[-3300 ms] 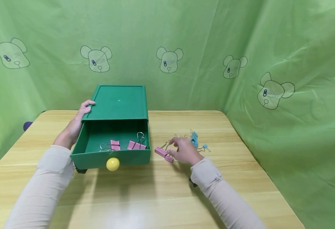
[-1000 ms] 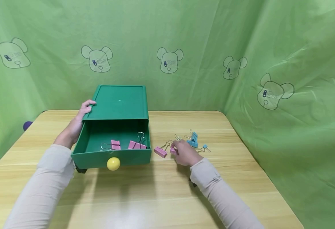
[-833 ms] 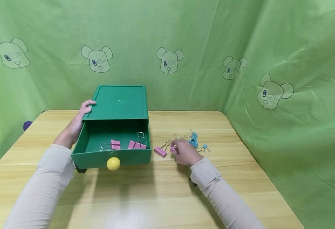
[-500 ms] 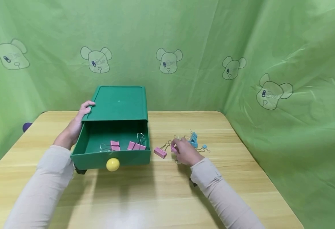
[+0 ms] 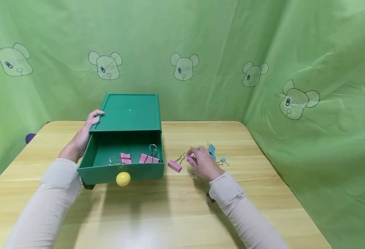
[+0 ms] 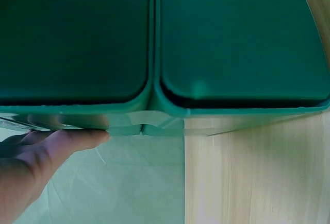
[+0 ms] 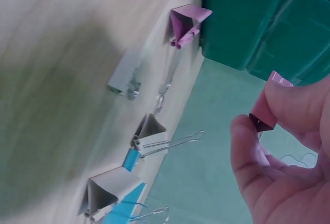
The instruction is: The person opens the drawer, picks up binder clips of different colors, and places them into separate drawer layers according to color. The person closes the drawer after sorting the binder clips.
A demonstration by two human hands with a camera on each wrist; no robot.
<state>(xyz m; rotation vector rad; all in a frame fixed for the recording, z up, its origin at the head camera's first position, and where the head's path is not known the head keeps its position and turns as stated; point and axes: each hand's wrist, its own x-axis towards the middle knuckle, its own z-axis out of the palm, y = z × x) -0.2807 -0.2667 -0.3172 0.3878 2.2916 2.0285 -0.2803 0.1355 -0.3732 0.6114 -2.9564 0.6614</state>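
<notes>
Between the thumb and finger of my right hand [image 5: 204, 163] is a small pink binder clip [image 7: 264, 108], pinched just above the table. A larger pink binder clip [image 5: 175, 166] lies to its left, wire handles toward the back. My left hand [image 5: 83, 135] rests against the left side of a green drawer box [image 5: 129, 112], fingertips at its top edge. The box's drawer [image 5: 148, 171] is pulled out, with a yellow knob [image 5: 123, 178] on its front. Inside lie two pink binder clips, one at the middle [image 5: 125, 158] and one at the right [image 5: 149, 158].
Blue binder clips [image 5: 212, 150] lie behind my right hand, a small blue one [image 5: 223, 159] beside them. Pale binder clips [image 7: 105, 195] show in the right wrist view, and a small pale clip [image 5: 194, 176] lies below the hand. Green curtains [image 5: 213, 97] surround the wooden table [image 5: 132, 214].
My right hand has gone from reaching among the pink clips to lifting the small one, shifting slightly up and back. The left hand and the drawer have stayed put.
</notes>
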